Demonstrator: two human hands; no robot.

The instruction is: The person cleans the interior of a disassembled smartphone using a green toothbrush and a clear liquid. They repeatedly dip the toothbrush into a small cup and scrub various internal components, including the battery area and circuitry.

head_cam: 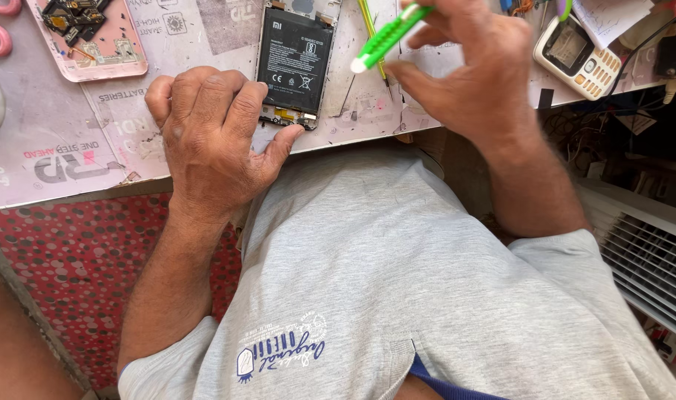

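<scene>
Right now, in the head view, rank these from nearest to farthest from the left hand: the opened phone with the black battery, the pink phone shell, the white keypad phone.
1. Opened phone: touching the left hand, its thumb at the phone's lower edge.
2. Pink phone shell: up and to the hand's left, apart from it.
3. White keypad phone: far across, beyond the right hand holding the green tool.

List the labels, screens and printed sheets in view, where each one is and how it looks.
Battery label: black rectangle with small white marks, in the opened phone beside the left hand.
Keypad phone screen: small grey rectangle on a white phone with orange keys, upper right, near the right hand.
Printed sheet: pale pinkish table cover with grey and red print.
</scene>
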